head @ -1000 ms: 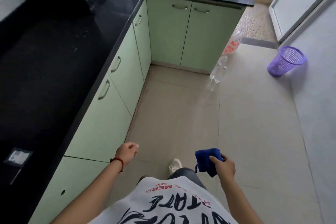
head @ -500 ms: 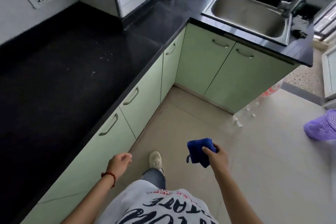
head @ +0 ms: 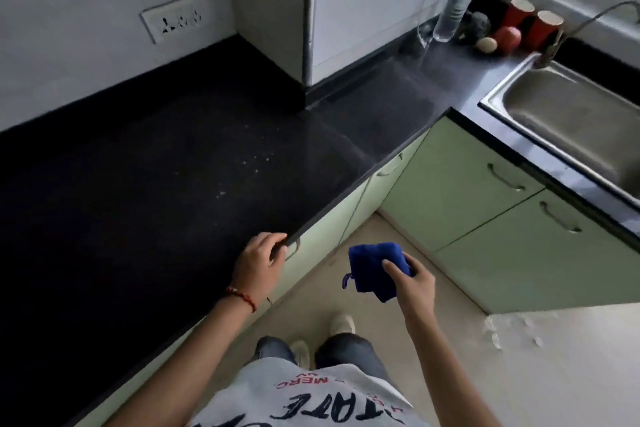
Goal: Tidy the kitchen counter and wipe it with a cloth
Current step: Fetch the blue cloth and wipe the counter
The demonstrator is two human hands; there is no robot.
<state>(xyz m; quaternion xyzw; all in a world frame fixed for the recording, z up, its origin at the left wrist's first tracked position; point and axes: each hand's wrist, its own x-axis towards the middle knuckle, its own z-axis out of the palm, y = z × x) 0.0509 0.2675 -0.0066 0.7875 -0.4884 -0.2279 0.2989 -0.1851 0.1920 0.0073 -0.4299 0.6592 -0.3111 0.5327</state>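
The black counter [head: 145, 184] runs along the left and turns right at the far corner toward the sink. A scatter of pale crumbs [head: 256, 163] lies on its middle. My right hand [head: 414, 282] holds a folded blue cloth [head: 375, 269] in the air over the floor, just off the counter's front edge. My left hand [head: 259, 262] rests on that front edge, fingers curled over it, holding nothing.
At the far right corner stand a clear bottle [head: 453, 15], two red cups [head: 531, 21], a red apple [head: 507, 38], a pale round fruit [head: 486, 44] and a dark lump. A steel sink [head: 571, 114] with a tap lies right. Green cabinets [head: 485, 204] sit below. Plastic bottles [head: 512, 333] lie on the floor.
My view has swung up and left from the floor to the counter. My left hand has risen from beside the cabinets onto the counter's edge. The cloth stays in my right hand.
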